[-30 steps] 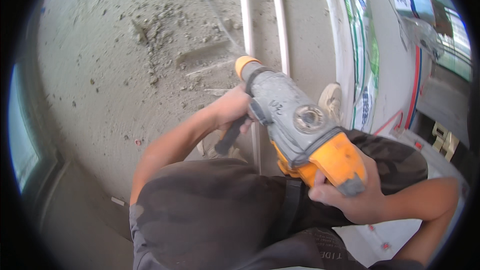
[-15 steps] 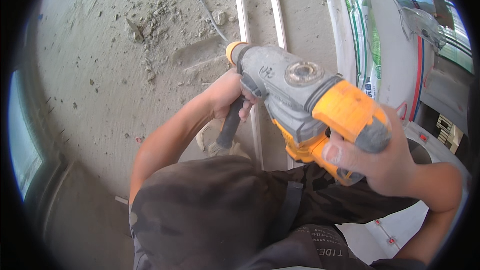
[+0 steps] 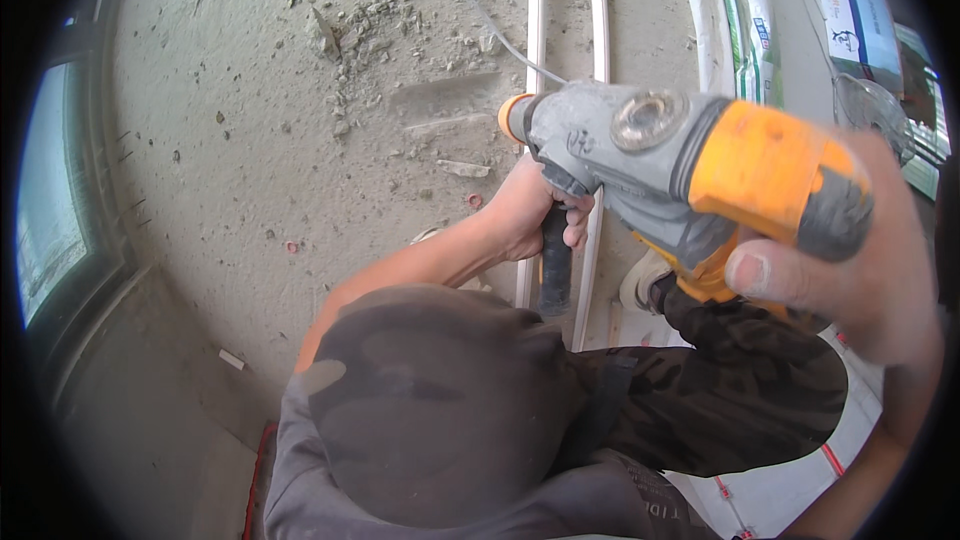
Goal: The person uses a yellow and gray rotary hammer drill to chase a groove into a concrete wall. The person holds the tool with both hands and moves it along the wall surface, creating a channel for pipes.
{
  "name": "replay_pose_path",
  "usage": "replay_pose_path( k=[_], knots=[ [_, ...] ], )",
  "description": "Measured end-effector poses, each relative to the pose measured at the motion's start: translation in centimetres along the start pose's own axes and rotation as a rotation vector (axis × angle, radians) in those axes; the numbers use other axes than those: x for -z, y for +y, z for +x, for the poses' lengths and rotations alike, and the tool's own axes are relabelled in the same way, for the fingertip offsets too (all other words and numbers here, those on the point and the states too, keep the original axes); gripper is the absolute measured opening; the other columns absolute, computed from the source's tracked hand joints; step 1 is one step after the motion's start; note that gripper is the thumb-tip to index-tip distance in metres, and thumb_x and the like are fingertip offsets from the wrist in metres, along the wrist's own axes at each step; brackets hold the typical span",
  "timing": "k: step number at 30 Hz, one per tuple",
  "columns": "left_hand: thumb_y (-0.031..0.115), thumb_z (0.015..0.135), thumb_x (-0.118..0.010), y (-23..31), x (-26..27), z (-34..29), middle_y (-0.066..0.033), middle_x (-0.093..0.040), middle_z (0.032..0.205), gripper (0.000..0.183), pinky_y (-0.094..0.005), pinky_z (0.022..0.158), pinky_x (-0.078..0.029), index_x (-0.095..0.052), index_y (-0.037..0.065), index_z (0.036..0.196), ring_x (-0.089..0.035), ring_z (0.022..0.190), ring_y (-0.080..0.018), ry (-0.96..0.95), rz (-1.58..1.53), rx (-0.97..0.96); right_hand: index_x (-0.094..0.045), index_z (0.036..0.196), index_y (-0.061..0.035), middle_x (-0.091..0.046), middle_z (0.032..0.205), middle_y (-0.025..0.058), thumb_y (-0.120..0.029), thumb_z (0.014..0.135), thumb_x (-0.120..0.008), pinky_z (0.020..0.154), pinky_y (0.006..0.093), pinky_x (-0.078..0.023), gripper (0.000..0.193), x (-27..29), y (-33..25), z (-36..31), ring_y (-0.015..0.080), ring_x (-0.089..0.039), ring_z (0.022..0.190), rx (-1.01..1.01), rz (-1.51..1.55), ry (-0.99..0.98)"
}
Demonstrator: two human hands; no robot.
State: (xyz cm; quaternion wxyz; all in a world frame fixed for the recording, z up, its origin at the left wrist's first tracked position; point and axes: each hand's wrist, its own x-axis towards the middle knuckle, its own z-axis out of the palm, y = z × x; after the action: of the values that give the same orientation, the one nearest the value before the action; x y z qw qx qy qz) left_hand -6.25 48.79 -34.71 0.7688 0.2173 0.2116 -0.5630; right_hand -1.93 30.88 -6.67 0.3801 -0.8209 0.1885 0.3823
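Note:
A grey and orange rotary hammer (image 3: 590, 135) is held across in front of me, its chuck end toward the left and its orange rear end toward the right. My left hand (image 3: 540, 210) is closed round the black side handle (image 3: 556, 275), just below the chuck. At the orange rear end, my right hand (image 3: 850, 280) is wrapped round the grip, thumb on the near side; its other fingers are mostly hidden. Whether a bit sits in the chuck I cannot tell. A shallow rectangular recess (image 3: 445, 102) in the dusty floor lies beyond the chuck.
Two long white strips (image 3: 598, 20) run along the floor under the tool. A grey cable (image 3: 480, 5) crosses toward them. Rubble (image 3: 390, 50) lies at the far left. Plastic bags (image 3: 755, 25) and a clear container (image 3: 870, 105) stand at the right; a window (image 3: 60, 180) is at the left.
The rotary hammer and both hands have shifted right in the picture, and the tool lies closer to level. The floor has shifted right too. Both hands keep their hold.

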Motion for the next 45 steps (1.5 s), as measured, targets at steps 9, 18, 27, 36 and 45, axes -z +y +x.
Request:
replay_pose_path(
  k=[9,18,27,36,45],
  knots=[
    [0.012,0.095,-0.054,0.3,1.0,3.7,-0.0088,-0.053,0.067,0.016,-0.0464,0.061,-0.053,-0.057,0.003,0.107,-0.058,0.055,-0.0266,-0.018,-0.069,0.016,-0.074,0.122,0.0024,-0.074,0.095,0.0035,-0.028,0.079,-0.088,0.073,0.026,-0.054,0.055,3.0,-2.2,5.1,0.008,-0.066,0.081,-0.032,-0.026,-0.122],
    [0.002,0.089,-0.061,2.7,-3.3,5.7,-0.007,-0.054,0.07,0.005,-0.0429,0.063,-0.054,-0.056,0.004,0.089,-0.057,0.057,-0.0232,0.049,-0.101,0.089,-0.07,0.113,-0.0009,-0.063,0.075,0.0021,-0.042,0.082,-0.083,0.052,0.0258,-0.05,0.052,10.4,1.0,8.9,0.0103,-0.061,0.059,-0.003,-0.207,0.005],
    [0.003,0.09,-0.061,3.3,-3.4,9.1,-0.0069,-0.055,0.072,0.011,-0.0415,0.065,-0.052,-0.055,0.007,0.082,-0.055,0.059,-0.022,0.149,-0.167,0.059,-0.073,0.106,0.0059,-0.068,0.075,0.0106,-0.005,0.086,-0.074,0.057,0.0304,-0.052,0.022,14.0,1.9,16.3,0.0197,-0.066,0.06,-0.265,0.274,-0.199],
    [0.008,0.088,-0.062,3.0,-3.0,10.2,-0.006,-0.052,0.071,0.007,-0.0415,0.065,-0.05,-0.055,0.007,0.086,-0.054,0.06,-0.0222,0.301,-0.083,0.08,-0.074,0.116,0.0043,-0.07,0.088,0.0083,-0.003,0.089,-0.076,0.062,0.0301,-0.051,0.028,14.3,9.5,18.5,0.0179,-0.063,0.066,-0.111,0.392,-0.285],
    [0.002,0.086,-0.061,0.6,-4.3,9.8,-0.0066,-0.052,0.07,0.011,-0.0428,0.059,-0.052,-0.055,0.003,0.095,-0.055,0.055,-0.0231,0.307,0.062,0.046,-0.074,0.112,0.0019,-0.069,0.078,0.004,-0.018,0.083,-0.083,0.055,0.0258,-0.049,0.037,12.4,15.1,11.2,0.0098,-0.063,0.06,0.129,0.304,-0.085]
  ],
)
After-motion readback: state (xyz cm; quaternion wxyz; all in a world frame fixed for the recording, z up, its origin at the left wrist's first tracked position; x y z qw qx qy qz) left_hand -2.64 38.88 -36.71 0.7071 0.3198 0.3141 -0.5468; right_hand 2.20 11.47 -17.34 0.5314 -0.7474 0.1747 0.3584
